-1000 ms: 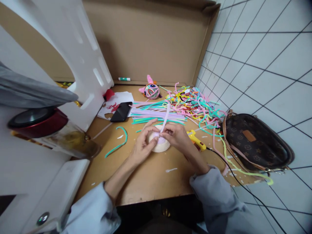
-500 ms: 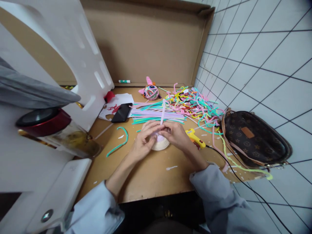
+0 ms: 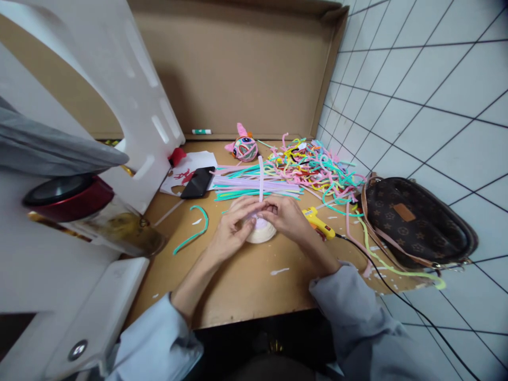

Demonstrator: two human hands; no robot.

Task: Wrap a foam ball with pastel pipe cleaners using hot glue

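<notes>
Both hands meet over a small pale round piece (image 3: 262, 235), cream at the rim with lilac on top, low over the desk. From between the fingers a lilac pipe cleaner (image 3: 261, 177) sticks up, pointing away from me. My left hand (image 3: 233, 228) is closed around the left side of the piece, thumb on the lilac part. The fingers of my right hand (image 3: 289, 218) are pinched at the lilac pipe cleaner from the right. Its lower end is hidden by the fingers. Just right of my right hand lies a yellow glue gun (image 3: 318, 222) with a black cord.
Behind the hands lie a bundle of straight pipe cleaners (image 3: 254, 185), a tangled heap (image 3: 317, 166) and a pink-eared ball figure (image 3: 244, 148). A phone (image 3: 198, 182), bent teal pipe cleaner (image 3: 205, 225) and jar (image 3: 127, 225) are left; a brown handbag (image 3: 420, 222) is right.
The free end of the lilac pipe cleaner has swung slightly left and now stands straighter. Both hands keep their hold with hardly any movement; the view has shifted a little.
</notes>
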